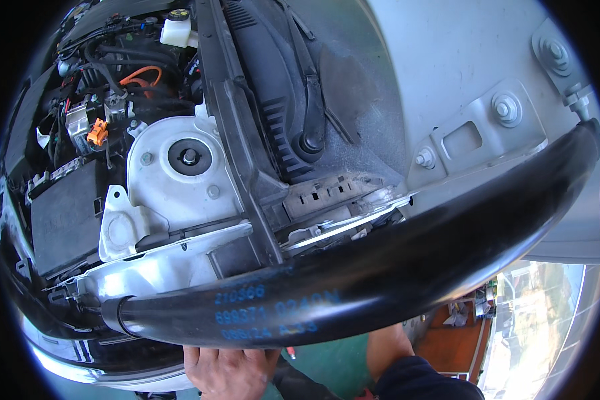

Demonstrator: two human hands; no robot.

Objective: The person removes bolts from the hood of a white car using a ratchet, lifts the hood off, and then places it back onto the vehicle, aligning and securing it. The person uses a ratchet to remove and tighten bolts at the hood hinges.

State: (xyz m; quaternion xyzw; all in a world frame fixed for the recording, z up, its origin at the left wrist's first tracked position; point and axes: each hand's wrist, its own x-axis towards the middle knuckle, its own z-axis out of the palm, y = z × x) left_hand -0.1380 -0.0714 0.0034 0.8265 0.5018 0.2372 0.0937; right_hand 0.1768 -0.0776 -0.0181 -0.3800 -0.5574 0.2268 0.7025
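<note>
Smooth, pale metal panel [420, 53] is filling the upper right; below its bolts, the glossy black cylindrical strut [380, 270] is slanting across the foreground. The right forearm [388, 350] is reaching up behind it, hiding that hand's grip. The left hand [230, 373] is showing its back under the strut, fingertips hidden: clenched or released, can't tell.

A black gas strut [387, 280] with blue print sweeps from the lower left to the right edge. The left hand [227, 372] shows beneath it at bottom, left of centre; the right forearm [387, 348] runs behind it. An orange connector [98, 132] sits upper left, a wiper arm [314, 107] upper centre.
</note>
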